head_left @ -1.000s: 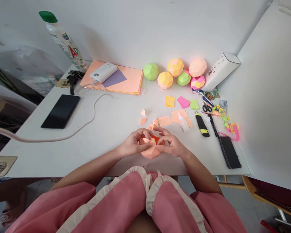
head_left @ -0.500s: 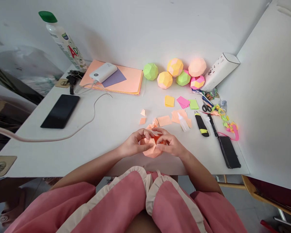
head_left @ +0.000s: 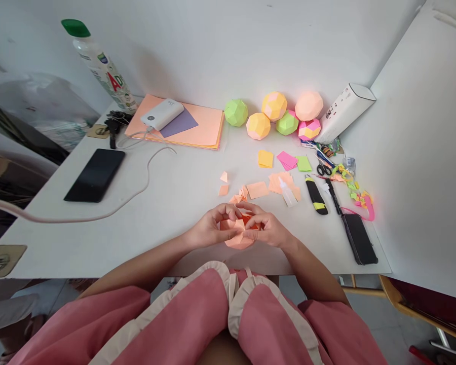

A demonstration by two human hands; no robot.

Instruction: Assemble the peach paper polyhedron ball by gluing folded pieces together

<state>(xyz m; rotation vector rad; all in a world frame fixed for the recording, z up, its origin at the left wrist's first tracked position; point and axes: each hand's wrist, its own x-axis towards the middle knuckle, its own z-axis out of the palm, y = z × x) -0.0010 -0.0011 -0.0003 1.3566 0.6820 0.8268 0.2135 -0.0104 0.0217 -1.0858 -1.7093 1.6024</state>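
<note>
Hands [head_left: 212, 226] pinch the creased rim of a hollow, faceted peach paper shell [head_left: 240, 242].

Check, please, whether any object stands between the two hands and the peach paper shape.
Nothing visible stands in the way: the left hand and the right hand both hold the peach paper shape. The folded peach scraps lie beyond them, not between.
</note>
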